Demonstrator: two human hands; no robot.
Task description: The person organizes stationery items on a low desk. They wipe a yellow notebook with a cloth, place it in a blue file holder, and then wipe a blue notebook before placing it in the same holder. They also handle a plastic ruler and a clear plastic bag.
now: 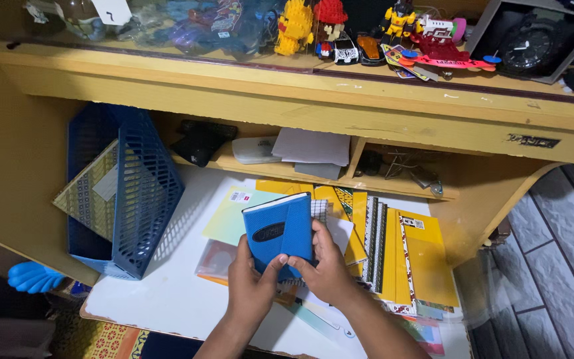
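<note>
Blue notebook (279, 229) was held upright above the white desk surface (161, 299), in front of a spread of yellow notebooks (426, 259). Left hand (250, 282) was closed on its lower left edge, thumb across the cover. Right hand (327, 266) was closed on the lower right edge, fingers behind, thumb at the front beside the left thumb. Both grips were at the bottom only; the top stood free.

Risk, as judged: with the hold low on the book, the upper part could tip or the pages fan open if either thumb eased. A slip would drop it onto the loose papers (234, 216) beneath and scatter them. The yellow notebooks lay overlapped near the right desk edge, so a knock from the right forearm could push them off.

Materials: the cover looked like soft blue fabric or leatherette, with a wrap-over flap and a dark oval patch; the page block was white and rectangular. The blue plastic basket (137, 193) to the left had lattice walls and sat tilted, holding a patterned flat sheet (88, 193). The wooden shelf (287, 86) above was painted yellow, scuffed, and carried small toys (340, 30).
</note>
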